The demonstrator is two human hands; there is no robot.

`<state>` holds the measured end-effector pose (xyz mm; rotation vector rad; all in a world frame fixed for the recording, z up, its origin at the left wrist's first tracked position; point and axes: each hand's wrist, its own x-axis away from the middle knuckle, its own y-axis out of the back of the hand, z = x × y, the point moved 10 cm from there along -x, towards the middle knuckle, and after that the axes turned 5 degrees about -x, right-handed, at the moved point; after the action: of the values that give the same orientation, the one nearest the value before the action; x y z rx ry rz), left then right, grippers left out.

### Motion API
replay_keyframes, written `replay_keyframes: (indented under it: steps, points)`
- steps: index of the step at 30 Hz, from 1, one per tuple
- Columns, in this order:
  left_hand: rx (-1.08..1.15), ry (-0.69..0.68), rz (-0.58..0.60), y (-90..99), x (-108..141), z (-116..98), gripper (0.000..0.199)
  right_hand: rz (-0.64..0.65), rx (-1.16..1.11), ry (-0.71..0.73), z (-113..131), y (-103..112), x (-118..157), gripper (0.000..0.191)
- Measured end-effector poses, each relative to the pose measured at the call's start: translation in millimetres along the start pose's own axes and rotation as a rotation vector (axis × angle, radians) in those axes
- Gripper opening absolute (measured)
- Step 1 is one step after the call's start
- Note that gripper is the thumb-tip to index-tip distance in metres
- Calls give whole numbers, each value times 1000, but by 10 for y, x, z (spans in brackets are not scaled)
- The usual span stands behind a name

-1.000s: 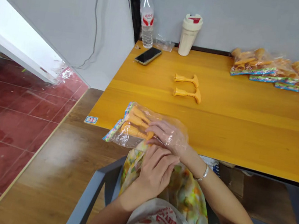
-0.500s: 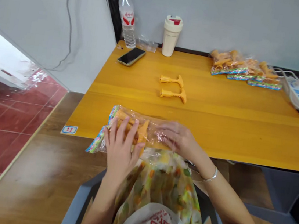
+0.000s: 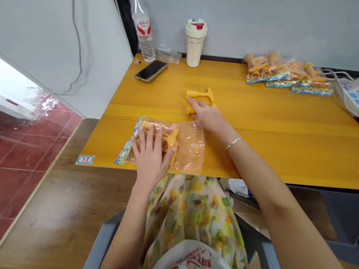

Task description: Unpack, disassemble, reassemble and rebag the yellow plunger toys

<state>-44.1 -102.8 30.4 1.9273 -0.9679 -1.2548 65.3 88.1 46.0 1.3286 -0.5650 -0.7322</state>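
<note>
Near the table's front edge lies a clear plastic bag (image 3: 188, 149) with a colourful strip and orange toy pieces (image 3: 172, 137) inside. My left hand (image 3: 151, 157) rests on its left part, fingers spread. Two orange hammer-shaped toys lie side by side at mid-table. My right hand (image 3: 208, 118) reaches over the nearer one and hides most of it; the farther orange toy (image 3: 200, 94) lies just beyond the fingers. Whether the right fingers grip the nearer toy does not show clearly.
Packed bags of orange toys (image 3: 265, 68) lie at the back right, beside a power strip (image 3: 358, 98) with cables. A phone (image 3: 151, 71), a water bottle (image 3: 144, 29) and a white cup (image 3: 194, 45) stand or lie at the back left.
My right hand has moved from the bag's right end forward to the two orange toys. The bag lies farther onto the table, its right end spread flat, with my left hand still on it.
</note>
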Motion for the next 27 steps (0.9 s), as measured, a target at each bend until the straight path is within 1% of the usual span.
replay_keyframes:
  steps: [2, 3, 5, 7, 9, 11, 12, 13, 15, 16, 17, 19, 21, 23, 27]
  points:
    - [46, -9, -45, 108, 48, -79, 71, 6, 32, -17, 13, -15, -47, 61]
    - [81, -28, -72, 169, 91, -161, 73, -24, 31, -34, -12, 18, -25, 58]
    - [147, -102, -114, 271, 197, -410, 78, -145, -27, -78, -123, 159, 114, 53]
    - [172, -186, -115, 297, 290, -706, 82, -319, -178, -115, -302, 357, 370, 50]
    - [152, -238, -119, 277, 341, -956, 82, -495, -405, -134, -520, 534, 714, 50]
    - [111, -244, -114, 211, 339, -1103, 75, -669, -653, -144, -735, 654, 1114, 52]
    - [96, -230, -106, 168, 322, -1132, 67, -724, -774, -161, -830, 657, 1303, 51]
    - [88, -211, -97, 125, 299, -1137, 57, -746, -888, -188, -903, 616, 1468, 49]
    - [98, -177, -95, 76, 248, -1107, 31, -760, -1059, -261, -982, 467, 1746, 44]
    - [115, -166, -105, 76, 226, -1085, 20, -757, -1131, -293, -984, 374, 1851, 42]
    - [138, -161, -116, 87, 205, -1065, 12, -750, -1206, -317, -961, 272, 1927, 40]
    - [197, -154, -137, 134, 172, -1035, 6, -725, -1346, -348, -859, 70, 1994, 37]
    - [258, -146, -155, 202, 152, -1026, 6, -688, -1458, -357, -697, -97, 1961, 36]
    - [301, -147, -173, 275, 149, -1047, 7, -631, -1540, -353, -496, -222, 1860, 37]
    - [352, -158, -196, 385, 176, -1118, 7, -460, -1684, -323, -68, -383, 1609, 40]
